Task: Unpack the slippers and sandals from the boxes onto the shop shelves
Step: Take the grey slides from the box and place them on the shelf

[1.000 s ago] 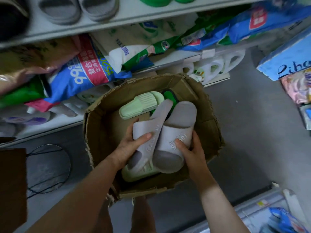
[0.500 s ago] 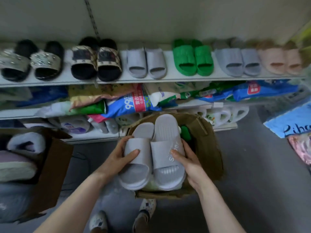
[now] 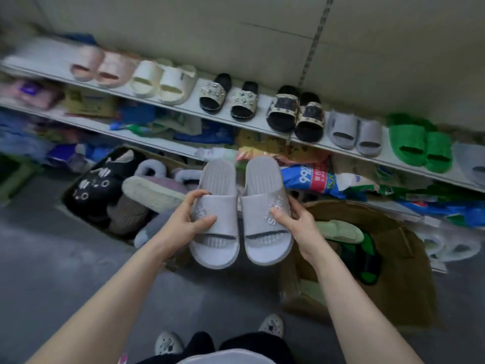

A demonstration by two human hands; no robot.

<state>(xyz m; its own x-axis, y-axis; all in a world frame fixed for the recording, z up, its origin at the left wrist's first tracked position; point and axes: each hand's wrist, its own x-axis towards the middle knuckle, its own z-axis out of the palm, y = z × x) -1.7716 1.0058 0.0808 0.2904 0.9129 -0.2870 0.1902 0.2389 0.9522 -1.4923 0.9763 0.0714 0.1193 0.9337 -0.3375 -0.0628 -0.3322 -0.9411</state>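
While the pair of grey slippers (image 3: pixel 265 179) is held side by side in the air, below the top shelf (image 3: pixel 47 56) and beside the cardboard box (image 3: pixel 404 279), one slipper is grasped at its strap by the left hand (image 3: pixel 187 224), the other by the right hand (image 3: pixel 298 224). Because each is pinched at one edge only, one could be dropped, or the shelved pairs (image 3: pixel 296 114) knocked askew during placing.

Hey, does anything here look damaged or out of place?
The cardboard box on the floor at the right looks battered: its walls are crumpled and sag outward, with green slippers jumbled inside. The pairs on the shelf stand neatly, and the held grey slippers look fine.
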